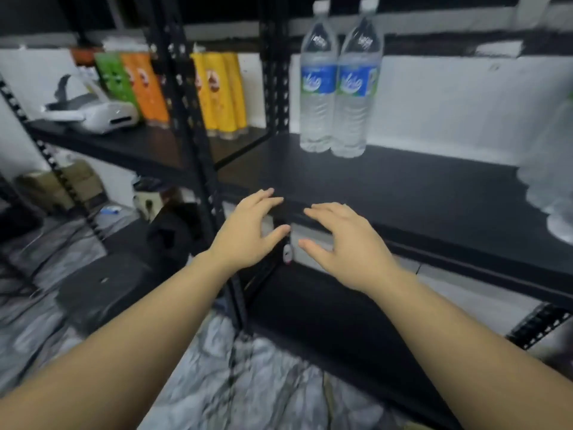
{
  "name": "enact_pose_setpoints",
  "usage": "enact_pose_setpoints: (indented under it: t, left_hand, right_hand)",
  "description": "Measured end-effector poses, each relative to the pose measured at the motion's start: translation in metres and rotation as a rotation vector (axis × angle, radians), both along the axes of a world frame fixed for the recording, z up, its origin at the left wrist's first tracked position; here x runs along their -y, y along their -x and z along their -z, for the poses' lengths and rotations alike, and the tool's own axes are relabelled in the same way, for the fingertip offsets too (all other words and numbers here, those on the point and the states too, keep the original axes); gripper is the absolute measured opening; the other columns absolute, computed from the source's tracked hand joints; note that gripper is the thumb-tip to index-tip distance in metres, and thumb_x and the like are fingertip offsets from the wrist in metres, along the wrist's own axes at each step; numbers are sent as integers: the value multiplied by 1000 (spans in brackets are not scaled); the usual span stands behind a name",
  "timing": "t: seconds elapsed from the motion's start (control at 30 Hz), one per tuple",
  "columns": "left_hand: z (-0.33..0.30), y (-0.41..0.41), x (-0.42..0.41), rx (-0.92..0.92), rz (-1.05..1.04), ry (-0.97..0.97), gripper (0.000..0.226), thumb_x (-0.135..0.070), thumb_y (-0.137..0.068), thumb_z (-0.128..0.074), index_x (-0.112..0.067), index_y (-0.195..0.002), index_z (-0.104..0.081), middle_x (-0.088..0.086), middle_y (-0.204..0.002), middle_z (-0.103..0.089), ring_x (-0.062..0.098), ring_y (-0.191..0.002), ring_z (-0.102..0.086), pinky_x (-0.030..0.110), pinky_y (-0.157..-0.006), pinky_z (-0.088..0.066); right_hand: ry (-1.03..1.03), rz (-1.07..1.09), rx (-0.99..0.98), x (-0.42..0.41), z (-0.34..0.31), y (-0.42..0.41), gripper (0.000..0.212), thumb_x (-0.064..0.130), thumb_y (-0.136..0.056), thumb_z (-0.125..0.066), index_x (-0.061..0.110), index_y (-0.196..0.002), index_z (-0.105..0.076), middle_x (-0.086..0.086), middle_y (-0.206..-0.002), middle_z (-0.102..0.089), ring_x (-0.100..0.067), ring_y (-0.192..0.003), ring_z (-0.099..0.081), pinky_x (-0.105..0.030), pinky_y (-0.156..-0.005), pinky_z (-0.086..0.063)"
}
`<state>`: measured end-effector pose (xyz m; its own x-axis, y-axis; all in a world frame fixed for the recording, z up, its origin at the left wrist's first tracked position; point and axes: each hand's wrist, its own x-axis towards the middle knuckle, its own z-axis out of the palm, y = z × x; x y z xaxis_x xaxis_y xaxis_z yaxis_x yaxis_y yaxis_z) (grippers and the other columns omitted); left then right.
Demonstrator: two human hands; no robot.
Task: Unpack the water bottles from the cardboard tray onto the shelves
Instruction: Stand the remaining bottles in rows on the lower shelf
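Two tall clear water bottles with blue labels, one on the left (317,85) and one on the right (356,88), stand upright side by side at the back of a black shelf (403,187). Blurred bottles (552,169) show at the right edge of the same shelf. My left hand (251,231) and my right hand (344,243) hover in front of the shelf's front edge, fingers spread and relaxed, holding nothing. The cardboard tray is out of view.
A black perforated upright post (198,144) divides two shelf units. The left shelf carries yellow (221,91), orange and green packets and a white headset (93,113). A lower black shelf (325,305) lies below my hands. The floor is marbled grey, with boxes at left.
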<state>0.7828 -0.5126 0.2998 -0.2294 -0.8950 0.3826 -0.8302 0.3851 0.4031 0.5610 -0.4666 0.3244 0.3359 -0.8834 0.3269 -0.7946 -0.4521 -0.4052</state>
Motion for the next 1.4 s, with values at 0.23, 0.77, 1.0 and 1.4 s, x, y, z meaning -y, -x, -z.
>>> enact_pose_setpoints:
  t: [0.23,0.77,1.0,1.4]
  left_hand:
    - [94,-83,-106,46,-144,-273,59,-47,-96,-69,-22,-148,-56,1,-153,-50,20,-145,-42,32,-116,-36]
    - [289,-198,-348,-37,-608,-899,53,-50,-90,-71,-27,-137,-60,2,-131,-54,26,-120,-59,40,-99,-51]
    - [317,-196,-350,-120,-734,-837,52,-42,-85,-81,-23,-130,-63,1,-115,-54,25,-95,-65,38,-85,-54]
    - [334,-182,-340,-45,-714,-775,38,-40,-100,-66,-10,-123,-64,6,-115,-56,31,-98,-63,37,-73,-46]
  right_hand:
    - [-252,-140,-10,-54,91,-61,63,54,-96,-66,26,-151,-53,10,-150,-52,-13,-141,-46,-35,-116,-41]
    - [-824,-548,-319,-147,280,-220,49,39,-101,-67,23,-146,-57,-8,-146,-57,-30,-127,-57,-46,-104,-50]
    - [-768,-638,-478,-145,330,-277,67,27,-105,-61,27,-163,-29,-6,-158,-34,-33,-140,-46,-44,-110,-46]
    - [-566,-524,-572,-157,352,-247,35,4,-100,-57,6,-134,-46,-17,-133,-53,-36,-112,-63,-39,-79,-50]
